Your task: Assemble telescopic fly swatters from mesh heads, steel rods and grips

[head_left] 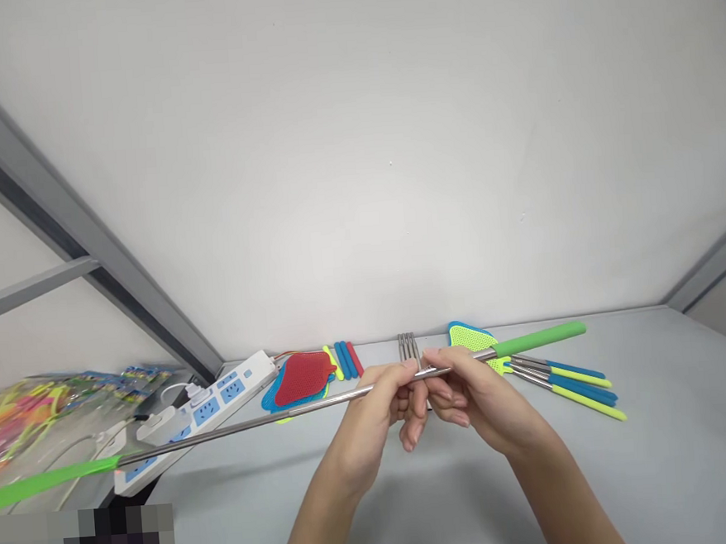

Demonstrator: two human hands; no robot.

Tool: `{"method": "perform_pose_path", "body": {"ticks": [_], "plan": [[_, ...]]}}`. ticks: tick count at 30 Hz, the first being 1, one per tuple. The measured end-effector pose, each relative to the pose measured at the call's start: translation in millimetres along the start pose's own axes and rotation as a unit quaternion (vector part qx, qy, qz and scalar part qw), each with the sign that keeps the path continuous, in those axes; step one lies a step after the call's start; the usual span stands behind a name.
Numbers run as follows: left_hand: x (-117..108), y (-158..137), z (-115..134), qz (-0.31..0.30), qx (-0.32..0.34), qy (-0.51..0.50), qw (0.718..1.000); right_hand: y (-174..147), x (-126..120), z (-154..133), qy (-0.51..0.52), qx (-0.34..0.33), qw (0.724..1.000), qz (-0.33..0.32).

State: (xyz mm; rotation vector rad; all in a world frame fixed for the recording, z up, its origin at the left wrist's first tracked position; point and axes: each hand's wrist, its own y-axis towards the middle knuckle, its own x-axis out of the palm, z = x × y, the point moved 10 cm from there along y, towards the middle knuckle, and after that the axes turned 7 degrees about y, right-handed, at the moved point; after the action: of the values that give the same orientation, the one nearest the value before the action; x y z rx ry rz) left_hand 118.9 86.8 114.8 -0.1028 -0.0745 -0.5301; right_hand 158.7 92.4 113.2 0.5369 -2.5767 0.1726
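A telescopic fly swatter (322, 403) stretches across the view in both my hands, its metal rod drawn out long. Its green grip (542, 338) points right, and the flat green end at far left is seen edge-on, cut off by the frame. My left hand (378, 403) pinches the rod near the middle. Close beside it, my right hand (464, 385) is closed on the rod just short of the grip. Behind my fingers, several bare metal rods (408, 345) lie on the table, partly hidden.
Red and blue swatter heads (306, 375) lie left of centre beside several coloured grip sleeves (346, 360). Several swatters with blue and yellow grips (586, 393) rest at right. A white power strip (220, 402) and plastic-bagged goods (31, 419) are at left. A wall stands behind.
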Motion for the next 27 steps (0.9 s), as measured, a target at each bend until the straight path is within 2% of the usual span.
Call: {"method": "perform_pose_path", "body": {"ticks": [6,16,27], "plan": [[-4.2,-1.3,1.7,-0.001,0.015,-0.007,1.000,2.2,2.8,2.9,0.022,0.006,1.000,-0.010],[6.1,-3.8,3.0,-0.050,0.008,-0.019,0.999,2.7,0.9,1.3,0.038,-0.023,0.998,-0.034],[1.3,-3.2,4.7,-0.038,-0.002,-0.016,0.999,0.0,4.7,-3.2,-0.045,-0.020,0.997,-0.064]]}}
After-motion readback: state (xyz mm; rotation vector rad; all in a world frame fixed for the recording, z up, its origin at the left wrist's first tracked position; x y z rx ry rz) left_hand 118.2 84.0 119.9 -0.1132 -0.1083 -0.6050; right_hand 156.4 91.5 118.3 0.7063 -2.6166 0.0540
